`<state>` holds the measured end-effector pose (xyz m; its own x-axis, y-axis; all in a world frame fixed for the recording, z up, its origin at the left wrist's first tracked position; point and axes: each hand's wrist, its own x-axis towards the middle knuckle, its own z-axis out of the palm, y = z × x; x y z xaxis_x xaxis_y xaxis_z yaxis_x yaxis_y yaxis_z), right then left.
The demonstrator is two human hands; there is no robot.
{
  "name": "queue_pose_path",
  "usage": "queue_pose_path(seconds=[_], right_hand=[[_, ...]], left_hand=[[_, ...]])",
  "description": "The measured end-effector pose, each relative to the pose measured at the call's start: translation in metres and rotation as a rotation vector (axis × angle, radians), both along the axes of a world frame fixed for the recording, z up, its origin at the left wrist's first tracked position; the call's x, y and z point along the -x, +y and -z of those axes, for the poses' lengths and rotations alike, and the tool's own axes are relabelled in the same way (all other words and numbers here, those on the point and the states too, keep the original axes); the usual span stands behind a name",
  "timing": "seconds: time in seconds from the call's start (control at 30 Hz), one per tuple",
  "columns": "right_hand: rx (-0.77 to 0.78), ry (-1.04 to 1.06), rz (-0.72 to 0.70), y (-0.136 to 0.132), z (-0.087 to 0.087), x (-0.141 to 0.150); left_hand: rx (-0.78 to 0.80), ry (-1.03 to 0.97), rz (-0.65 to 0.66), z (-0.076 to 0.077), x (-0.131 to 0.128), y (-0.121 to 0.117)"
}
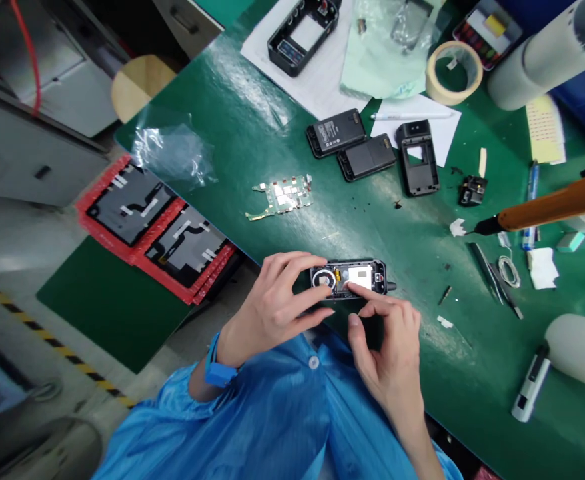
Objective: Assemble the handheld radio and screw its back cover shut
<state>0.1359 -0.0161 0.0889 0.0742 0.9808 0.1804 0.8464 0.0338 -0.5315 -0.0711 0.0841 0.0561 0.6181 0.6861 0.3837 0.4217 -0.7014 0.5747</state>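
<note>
While an open black device (360,275) lies on the counter (397,233), lower centre | left hand (278,301) spans its left end, fingers half-spread, grip unclear | right hand (393,337) touches inside, index extended, thumb apart, grasping nothing

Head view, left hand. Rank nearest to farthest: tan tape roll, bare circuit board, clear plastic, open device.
From the left hand:
1. Open device: at its fingertips.
2. Circuit board: just beyond the hand.
3. Clear plastic: farther out, left.
4. Tape roll: far side, right.
</note>
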Motion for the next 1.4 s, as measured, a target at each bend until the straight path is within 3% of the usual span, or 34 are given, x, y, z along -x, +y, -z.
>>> queue_pose_path(seconds=[0.2, 0.63, 0.9, 1.4], right_hand=[[0.004, -0.004, -0.003, -0.001, 0.001, -0.001], [-0.007, -0.012, -0.021, 0.001, -0.001, -0.003], [0.000, -0.016, -0.027, 0.001, 0.000, -0.003], [0.001, -0.038, -0.048, 0.000, 0.000, -0.005]], left_hand=[[0.010, 0.033, 0.064, 0.000, 0.000, 0.003], [-0.039, 0.038, -0.030, -0.005, 0.000, 0.013], [-0.048, 0.059, -0.017, -0.011, -0.001, 0.012], [-0.082, 0.284, 0.235, -0.026, -0.004, 0.042]])
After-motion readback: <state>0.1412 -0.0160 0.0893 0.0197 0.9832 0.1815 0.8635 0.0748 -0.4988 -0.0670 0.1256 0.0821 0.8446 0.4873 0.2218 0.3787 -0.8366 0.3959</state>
